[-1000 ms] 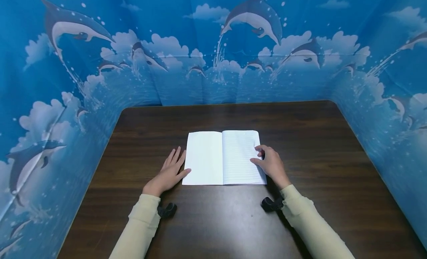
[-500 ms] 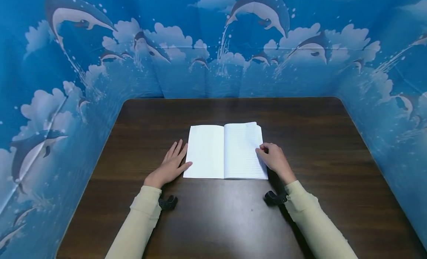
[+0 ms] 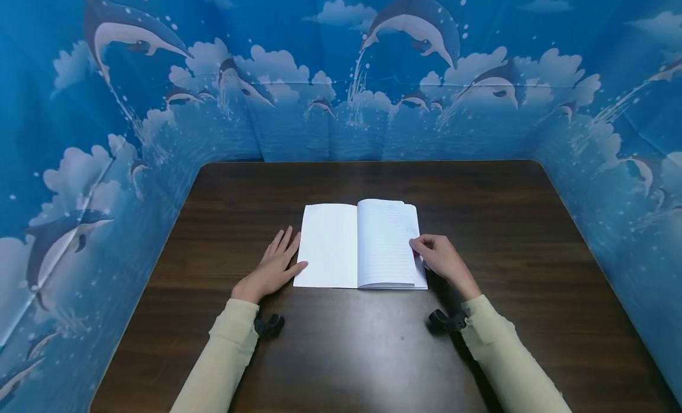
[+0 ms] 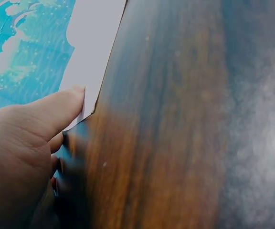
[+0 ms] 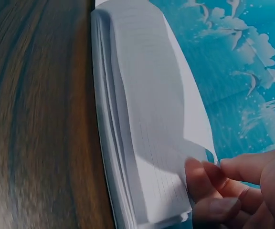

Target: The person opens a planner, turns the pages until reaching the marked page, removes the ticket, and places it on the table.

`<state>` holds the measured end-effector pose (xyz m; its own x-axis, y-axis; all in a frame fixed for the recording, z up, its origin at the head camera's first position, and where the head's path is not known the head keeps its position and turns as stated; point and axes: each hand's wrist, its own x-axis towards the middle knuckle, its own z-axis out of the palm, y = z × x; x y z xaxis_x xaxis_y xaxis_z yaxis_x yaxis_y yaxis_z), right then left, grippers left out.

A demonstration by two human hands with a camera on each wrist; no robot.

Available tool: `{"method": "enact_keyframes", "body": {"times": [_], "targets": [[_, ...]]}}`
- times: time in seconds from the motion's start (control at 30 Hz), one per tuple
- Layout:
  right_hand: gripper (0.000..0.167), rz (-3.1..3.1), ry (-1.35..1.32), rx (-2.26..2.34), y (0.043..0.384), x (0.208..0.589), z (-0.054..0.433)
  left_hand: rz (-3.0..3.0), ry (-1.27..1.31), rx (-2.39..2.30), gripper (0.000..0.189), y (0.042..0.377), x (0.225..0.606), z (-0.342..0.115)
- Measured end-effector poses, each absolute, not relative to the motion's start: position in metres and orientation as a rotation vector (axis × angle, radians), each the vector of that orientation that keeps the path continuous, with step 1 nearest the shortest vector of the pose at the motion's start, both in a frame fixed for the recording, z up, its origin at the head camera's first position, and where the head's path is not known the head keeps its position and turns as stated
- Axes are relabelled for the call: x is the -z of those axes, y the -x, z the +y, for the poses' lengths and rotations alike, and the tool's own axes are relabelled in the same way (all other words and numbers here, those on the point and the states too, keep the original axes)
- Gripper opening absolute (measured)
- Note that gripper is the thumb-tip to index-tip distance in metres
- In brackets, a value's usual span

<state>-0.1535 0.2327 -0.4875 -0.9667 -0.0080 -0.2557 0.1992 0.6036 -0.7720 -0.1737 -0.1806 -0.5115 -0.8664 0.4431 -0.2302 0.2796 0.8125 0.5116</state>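
Observation:
An open notebook [image 3: 326, 247] lies on the dark table, its left page blank and its right side ruled. My left hand [image 3: 268, 269] rests flat beside it with fingers spread, the thumb touching the lower left edge. In the left wrist view that thumb [image 4: 63, 109] lies over the paper near a corner. At the right edge my right hand [image 3: 446, 263] pinches a ruled page [image 3: 385, 244], which bows up from the sheets under it. The right wrist view shows the fingertips [image 5: 233, 167] at the page's edge, with the page [image 5: 147, 105] curving above the stack.
Around the notebook spreads a dark wood-grain table [image 3: 341, 348] with rounded far corners. A blue curtain [image 3: 341, 129] printed with dolphins and clouds surrounds its back and sides. Black straps [image 3: 270, 325] sit at both wrists over pale sleeves.
My right hand has closed its thumb and fingers on the page edge and shifted slightly right. The ruled page has risen into a bow. My left hand stays in place by the notebook.

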Motion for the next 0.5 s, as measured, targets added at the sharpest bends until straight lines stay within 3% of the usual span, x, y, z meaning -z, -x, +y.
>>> {"method": "enact_keyframes", "body": {"times": [0.5], "targets": [[0.036, 2.484, -0.061, 1.469, 0.157, 0.476, 0.223, 2.673, -0.540, -0.660, 0.086, 0.173, 0.511, -0.180]]}}
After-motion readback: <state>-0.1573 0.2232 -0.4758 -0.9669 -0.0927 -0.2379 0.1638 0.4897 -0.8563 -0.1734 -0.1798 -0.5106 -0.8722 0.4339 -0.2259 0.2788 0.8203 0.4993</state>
